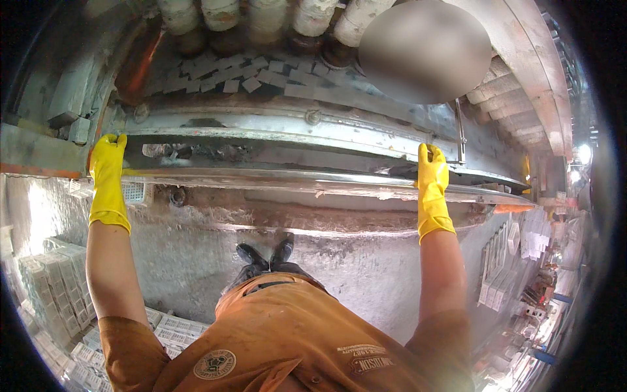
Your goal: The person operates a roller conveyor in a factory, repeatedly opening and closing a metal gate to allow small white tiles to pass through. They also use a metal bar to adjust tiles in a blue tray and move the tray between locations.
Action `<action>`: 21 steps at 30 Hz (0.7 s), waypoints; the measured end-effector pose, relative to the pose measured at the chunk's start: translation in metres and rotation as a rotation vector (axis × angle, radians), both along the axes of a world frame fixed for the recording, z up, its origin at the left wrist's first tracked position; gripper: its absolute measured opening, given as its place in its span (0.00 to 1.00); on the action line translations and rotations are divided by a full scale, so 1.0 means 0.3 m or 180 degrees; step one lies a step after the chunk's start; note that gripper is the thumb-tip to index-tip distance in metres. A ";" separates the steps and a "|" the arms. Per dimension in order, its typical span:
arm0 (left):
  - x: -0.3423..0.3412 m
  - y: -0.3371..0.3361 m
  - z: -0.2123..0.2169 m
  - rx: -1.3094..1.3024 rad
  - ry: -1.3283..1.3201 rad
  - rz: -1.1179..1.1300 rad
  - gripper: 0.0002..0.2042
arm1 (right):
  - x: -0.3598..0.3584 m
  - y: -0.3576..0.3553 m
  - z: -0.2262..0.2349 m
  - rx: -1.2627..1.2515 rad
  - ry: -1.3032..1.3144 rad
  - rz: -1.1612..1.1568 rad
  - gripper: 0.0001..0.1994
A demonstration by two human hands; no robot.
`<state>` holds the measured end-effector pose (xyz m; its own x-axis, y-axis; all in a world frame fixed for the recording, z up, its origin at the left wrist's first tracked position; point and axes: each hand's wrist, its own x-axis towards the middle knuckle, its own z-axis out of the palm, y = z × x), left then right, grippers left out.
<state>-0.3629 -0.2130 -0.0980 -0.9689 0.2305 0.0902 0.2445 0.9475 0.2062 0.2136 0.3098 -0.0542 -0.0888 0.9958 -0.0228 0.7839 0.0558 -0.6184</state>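
Note:
A long pale metal rail (274, 134) runs across the front of a machine bed. At its left end my left hand (108, 153), in a yellow rubber glove, has its fingers curled over the edge. Toward the right end my right hand (433, 166), gloved the same way, grips the rail with bent fingers. Both arms reach forward, spread wide apart. Below the rail lies a dark gap, bounded on my side by a shiny metal edge (281, 178). Behind the rail, several flat grey square tiles (251, 84) lie scattered on a dark wet surface.
Several thick whitish rollers (266, 19) line the far side. A blurred oval hides part of the upper right. Stacked pale plastic baskets (55, 287) stand at the lower left, and more baskets (499, 264) at the right. My boots (264, 251) stand on a grey floor.

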 end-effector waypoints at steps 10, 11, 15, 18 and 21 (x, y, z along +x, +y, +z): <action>0.013 0.015 0.014 -0.0085 -0.0100 0.0128 0.25 | -0.010 -0.004 0.030 -0.0005 -0.0297 0.0006 0.26; 0.006 0.006 0.007 -0.0075 -0.0108 0.0134 0.24 | -0.010 -0.002 0.027 0.0009 -0.0311 0.0023 0.26; 0.013 0.018 0.001 -0.0055 -0.0127 0.0080 0.25 | 0.057 0.064 -0.054 0.0284 -0.0488 0.0117 0.27; 0.024 0.009 0.003 -0.0006 -0.0119 0.0151 0.25 | 0.002 -0.004 0.018 0.0012 -0.0310 0.0013 0.27; 0.043 0.022 0.018 -0.0047 -0.0055 0.0070 0.25 | 0.008 -0.010 0.030 0.0012 -0.0387 -0.0023 0.26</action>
<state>-0.3501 -0.2065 -0.0926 -0.9752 0.2101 0.0701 0.2200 0.9555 0.1963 0.2161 0.3067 -0.0451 -0.0785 0.9965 -0.0291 0.8535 0.0521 -0.5184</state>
